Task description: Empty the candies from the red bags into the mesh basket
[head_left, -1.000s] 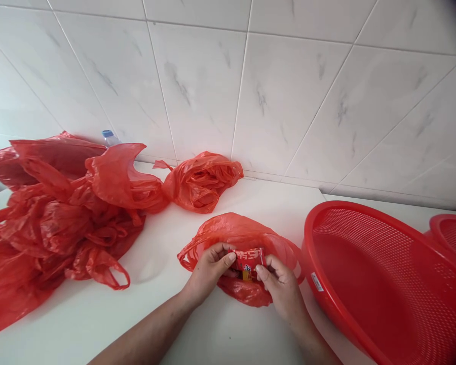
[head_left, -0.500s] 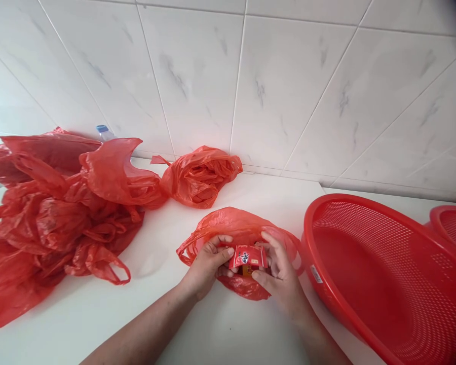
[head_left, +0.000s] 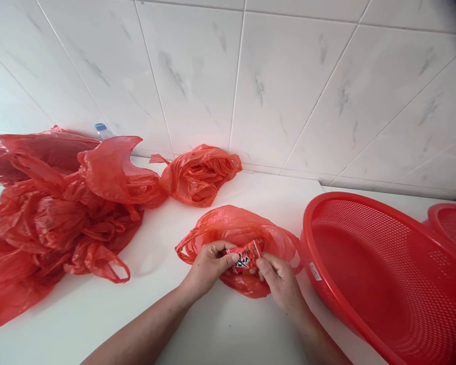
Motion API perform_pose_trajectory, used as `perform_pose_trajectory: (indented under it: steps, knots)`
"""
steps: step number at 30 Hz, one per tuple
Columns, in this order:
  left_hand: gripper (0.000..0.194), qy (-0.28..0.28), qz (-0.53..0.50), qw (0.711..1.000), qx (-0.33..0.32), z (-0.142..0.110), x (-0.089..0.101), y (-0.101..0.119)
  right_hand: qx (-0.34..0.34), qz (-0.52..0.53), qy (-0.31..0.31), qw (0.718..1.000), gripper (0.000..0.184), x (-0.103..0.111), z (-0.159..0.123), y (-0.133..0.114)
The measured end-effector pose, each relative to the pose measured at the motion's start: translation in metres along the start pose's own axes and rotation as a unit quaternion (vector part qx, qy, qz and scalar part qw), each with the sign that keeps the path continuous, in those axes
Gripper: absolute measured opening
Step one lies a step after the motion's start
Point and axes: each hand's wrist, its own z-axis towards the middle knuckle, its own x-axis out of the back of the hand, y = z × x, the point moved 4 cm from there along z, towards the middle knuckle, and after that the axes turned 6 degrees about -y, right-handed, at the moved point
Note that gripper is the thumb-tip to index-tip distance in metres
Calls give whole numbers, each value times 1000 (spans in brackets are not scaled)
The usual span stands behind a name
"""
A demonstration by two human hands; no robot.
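Between my two hands is a small red snack packet (head_left: 248, 255) with dark lettering and a pale band at each end. My left hand (head_left: 212, 263) grips its left end, with the thumb on top. The thumb and fingers of my right hand (head_left: 278, 280) pinch its right end. Under the packet lies an opened red plastic bag (head_left: 231, 218) on the white table (head_left: 228, 329). Something yellowish shows just beneath the packet, mostly hidden.
A heap of red plastic bags (head_left: 61, 218) covers the left side. Another crumpled red bag (head_left: 201, 175) lies by the tiled wall (head_left: 197, 76). A blue-capped bottle (head_left: 103, 131) stands behind the heap. At right sit a large red perforated basket (head_left: 357, 274) and a second one (head_left: 454, 223).
The packet has turned, its right end now tilted upward. My right hand has closed from spread fingers beside the packet to a pinch on its right end.
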Motion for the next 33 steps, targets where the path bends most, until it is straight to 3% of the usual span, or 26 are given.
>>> perform_pose_trajectory:
  steps: [3, 6, 9, 15, 20, 28, 33]
  knots:
    - [26, 100, 21, 995, -22, 2, 17, 2, -5, -20, 30, 999, 34, 8, 1, 3]
    - [25, 158, 45, 986, -38, 4, 32, 4, -29, -80, 25, 996, 25, 11, 3, 9]
    - [24, 182, 61, 981, -37, 5, 40, 2, -27, -157, -12, 987, 22, 3, 4, 10]
    - [24, 221, 79, 971, -40, 11, 45, -3, -47, -310, -38, 949, 58, -15, 5, 7]
    - [26, 235, 73, 968, -53, 13, 46, -5, -25, -342, -44, 939, 60, -18, 6, 9]
    - [29, 245, 83, 964, -59, 12, 52, -12, -61, -287, -15, 956, 53, -15, 3, 13]
    - [27, 224, 48, 972, -51, 12, 49, -9, -44, -96, 71, 992, 45, -5, 2, 16]
